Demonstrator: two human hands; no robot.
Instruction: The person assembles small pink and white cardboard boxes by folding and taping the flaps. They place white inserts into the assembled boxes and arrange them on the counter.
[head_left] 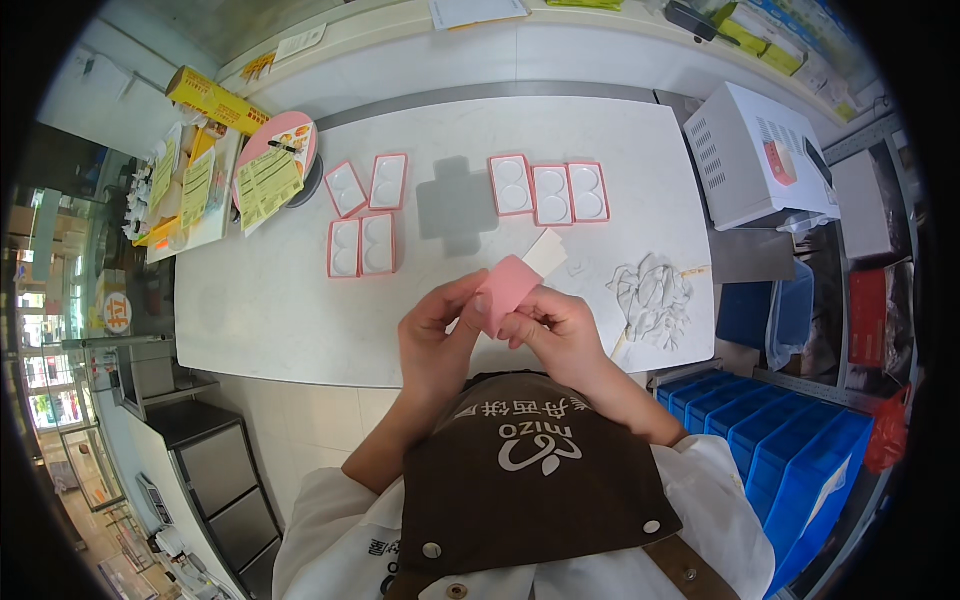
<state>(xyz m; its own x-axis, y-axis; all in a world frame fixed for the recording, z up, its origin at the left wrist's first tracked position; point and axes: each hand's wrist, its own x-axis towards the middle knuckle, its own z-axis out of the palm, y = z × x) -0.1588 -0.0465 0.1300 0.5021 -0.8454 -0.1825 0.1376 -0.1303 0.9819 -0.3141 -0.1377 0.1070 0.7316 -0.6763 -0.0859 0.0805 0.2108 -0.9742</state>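
Over the near part of the white table [290,330], both my hands grip a piece of pink card [508,290] bent into a curve. Its pale flap [546,254] sticks out beyond my fingers, toward the far right. My left hand [440,318] pinches one side between thumb and fingers. On the other side my right hand [560,325] holds the lower edge, its thumb pressed to the card. Beyond my hands lies a flat grey cross-shaped sheet [458,205]. Small pink-rimmed boxes with white two-hollow inserts stand in groups to its left [345,248] and right [552,195].
A crumpled white cloth [652,303] lies at the table's right. Yellow-green papers [268,185] rest on a round pink-topped stand [245,150] at the far left. A white microwave-like appliance [752,150] stands at the right, above blue crates [780,440] lower down.
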